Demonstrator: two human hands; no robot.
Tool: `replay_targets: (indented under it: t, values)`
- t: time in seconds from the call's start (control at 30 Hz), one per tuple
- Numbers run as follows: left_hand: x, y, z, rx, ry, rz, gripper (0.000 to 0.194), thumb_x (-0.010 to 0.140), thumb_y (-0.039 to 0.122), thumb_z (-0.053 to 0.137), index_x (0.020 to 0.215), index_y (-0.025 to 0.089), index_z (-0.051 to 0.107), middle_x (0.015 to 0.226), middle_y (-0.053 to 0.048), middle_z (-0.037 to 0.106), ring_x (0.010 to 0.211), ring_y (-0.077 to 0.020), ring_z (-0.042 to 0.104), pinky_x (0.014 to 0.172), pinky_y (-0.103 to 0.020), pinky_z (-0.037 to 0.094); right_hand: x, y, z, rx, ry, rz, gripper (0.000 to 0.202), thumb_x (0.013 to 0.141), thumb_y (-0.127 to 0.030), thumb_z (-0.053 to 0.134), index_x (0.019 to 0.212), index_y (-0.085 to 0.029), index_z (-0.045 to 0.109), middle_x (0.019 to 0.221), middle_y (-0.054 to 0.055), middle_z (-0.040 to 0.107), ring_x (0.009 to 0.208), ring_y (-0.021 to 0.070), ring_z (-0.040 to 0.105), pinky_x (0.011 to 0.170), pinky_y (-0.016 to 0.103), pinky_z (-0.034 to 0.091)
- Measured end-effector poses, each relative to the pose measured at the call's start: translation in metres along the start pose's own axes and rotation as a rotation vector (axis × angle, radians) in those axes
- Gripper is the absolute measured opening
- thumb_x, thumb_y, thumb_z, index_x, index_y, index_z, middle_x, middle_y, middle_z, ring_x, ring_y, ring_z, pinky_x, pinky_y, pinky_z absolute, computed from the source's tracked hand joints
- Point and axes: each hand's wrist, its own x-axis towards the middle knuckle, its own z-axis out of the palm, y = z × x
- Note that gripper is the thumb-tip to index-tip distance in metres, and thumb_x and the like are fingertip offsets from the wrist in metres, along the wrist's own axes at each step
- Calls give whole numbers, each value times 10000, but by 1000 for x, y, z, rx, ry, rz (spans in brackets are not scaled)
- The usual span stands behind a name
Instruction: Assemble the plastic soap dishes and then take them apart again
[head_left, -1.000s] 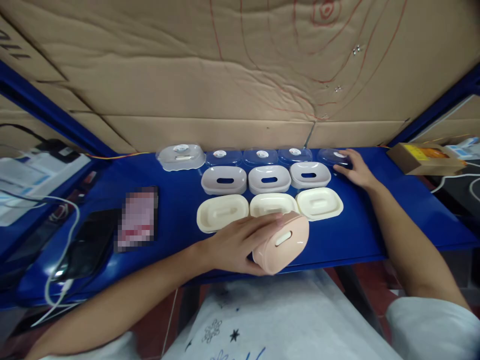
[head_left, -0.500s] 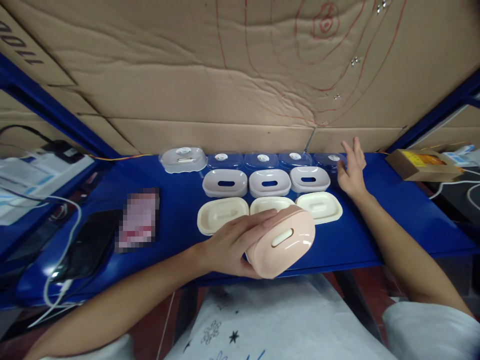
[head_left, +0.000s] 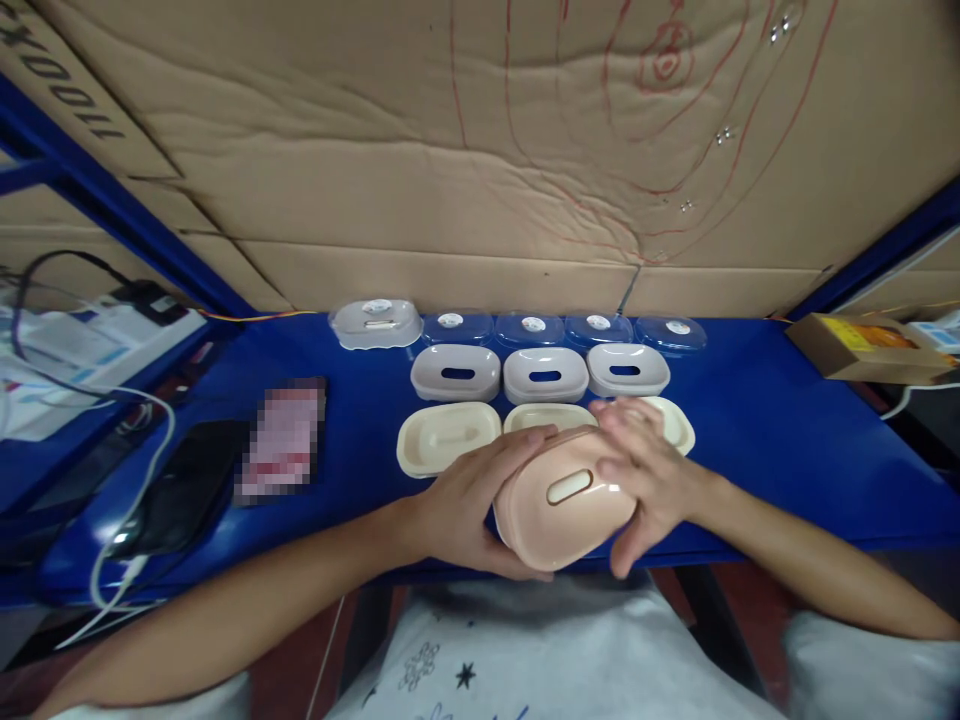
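Observation:
My left hand (head_left: 469, 500) is wrapped round the left side of a glossy pink oval soap box (head_left: 562, 530), held tilted over the front edge of the table. A pale oblong piece shows in the slot on the box's upper face. At the box's right end is my right hand (head_left: 652, 465), fingers spread and thumb apart; some fingertips overlap the rim, and firm contact is hard to tell. Behind the hands lie cream oval trays, one at the left (head_left: 448, 440), one in the middle (head_left: 547, 418) and one at the right (head_left: 679, 425), partly covered by my right hand.
Three slotted light-grey oval dishes (head_left: 455, 375) stand behind the trays. Clear lids with stickers (head_left: 532, 330) line the back, beside a clear-covered pale box (head_left: 377, 325). A phone (head_left: 184, 465), a blurred-out pink item (head_left: 283, 440) and cables lie left. A cardboard box (head_left: 862, 345) sits right.
My right hand has come from the back right of the table to the right end of the pink soap box. My left hand still holds the box, and the view has shifted slightly.

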Motion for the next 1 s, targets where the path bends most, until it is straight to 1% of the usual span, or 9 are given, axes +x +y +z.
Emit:
replay_targets:
  t: [0.07, 0.13, 0.23, 0.3, 0.47, 0.6, 0.8, 0.9, 1.0]
  values:
    - [-4, 1, 3, -29, 34, -64, 1463, 694, 662, 1021, 1797, 338, 116, 1695, -213, 509, 1506, -433, 592, 1230, -586, 531, 6, -12, 5, 134, -63, -32, 1187, 908, -868, 658, 1801, -223, 215, 1867, 161, 214, 1589, 376, 480, 1295, 560, 394]
    - [-7, 2, 4, -58, 40, -119, 1492, 670, 668, 1032, 1798, 355, 108, 1709, -204, 493, 1504, -435, 593, 1240, -593, 519, 8, -17, 8, 211, -87, -1, 1150, 929, -777, 728, 1789, -187, 243, 1814, 220, 324, 1594, 384, 473, 1254, 559, 454]
    - [-10, 2, 6, -94, 29, -187, 1513, 674, 657, 1036, 1799, 384, 61, 1732, -185, 470, 1520, -430, 578, 1263, -612, 490, 8, -16, 8, 266, -98, 31, 1010, 1005, -696, 685, 1762, -144, 306, 1721, 248, 466, 1608, 366, 452, 1239, 532, 485]
    - [-13, 1, 6, -91, 18, -227, 1559, 654, 641, 1052, 1800, 389, 25, 1752, -183, 443, 1542, -437, 552, 1282, -628, 460, 8, -12, 7, 295, -87, 24, 937, 1038, -668, 647, 1748, -139, 339, 1681, 239, 514, 1612, 349, 449, 1255, 523, 477]
    - [-23, -2, 5, -15, -59, -290, 1666, 588, 568, 1102, 1809, 370, -15, 1798, -198, 361, 1587, -479, 480, 1296, -642, 434, 8, -3, 2, 403, -19, 45, 840, 1078, -609, 588, 1738, -140, 365, 1710, 216, 489, 1622, 317, 460, 1283, 494, 463]
    - [-24, 0, 4, 22, -103, -325, 1690, 609, 549, 1100, 1807, 340, -74, 1821, -213, 306, 1617, -488, 426, 1309, -633, 415, 7, 0, 1, 419, 21, 52, 832, 1066, -597, 609, 1727, -140, 394, 1706, 206, 502, 1606, 314, 489, 1265, 472, 488]
    - [-21, -1, 3, 37, -137, -323, 1669, 687, 578, 1059, 1784, 344, -177, 1810, -225, 327, 1615, -468, 440, 1302, -619, 430, 5, 4, 0, 382, 78, 39, 859, 1038, -638, 614, 1717, -153, 410, 1600, 211, 615, 1515, 344, 592, 1207, 524, 542]
    - [-20, -2, 3, 46, -161, -358, 1669, 705, 574, 1052, 1779, 320, -200, 1809, -248, 315, 1621, -472, 428, 1298, -621, 434, 3, 8, -4, 313, 95, 66, 875, 1020, -664, 626, 1717, -177, 419, 1602, 212, 616, 1477, 374, 624, 1190, 561, 550]
    - [-19, -2, 4, 54, -166, -297, 1668, 721, 559, 1048, 1766, 338, -233, 1793, -250, 348, 1606, -463, 458, 1280, -614, 460, 2, 13, -9, 243, 142, 91, 884, 1018, -684, 621, 1716, -175, 436, 1619, 207, 602, 1466, 382, 629, 1196, 568, 546]
